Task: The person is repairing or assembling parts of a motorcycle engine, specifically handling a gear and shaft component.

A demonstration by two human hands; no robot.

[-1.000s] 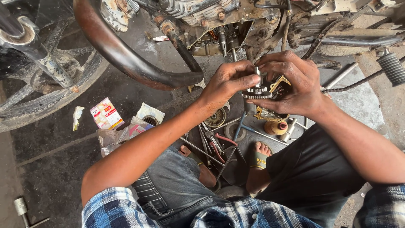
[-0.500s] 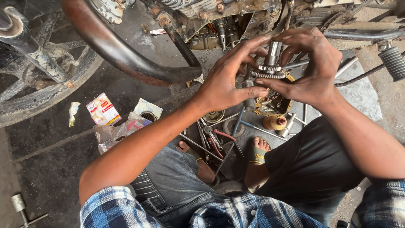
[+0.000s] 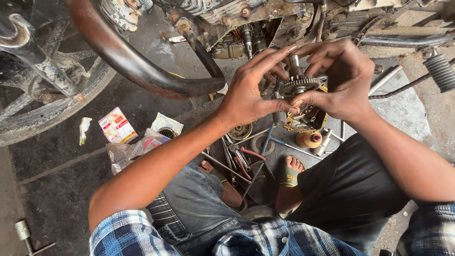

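both the left hand (image 3: 251, 97) and right hand (image 3: 339, 80) grip the gear shaft (image 3: 298, 85) out of the opened engine (image 3: 246, 28), not yet fitted, tools (image 3: 246, 161) lying below

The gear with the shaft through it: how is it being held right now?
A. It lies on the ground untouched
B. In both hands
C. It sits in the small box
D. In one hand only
B: the left hand and right hand both close their fingers around the gear.
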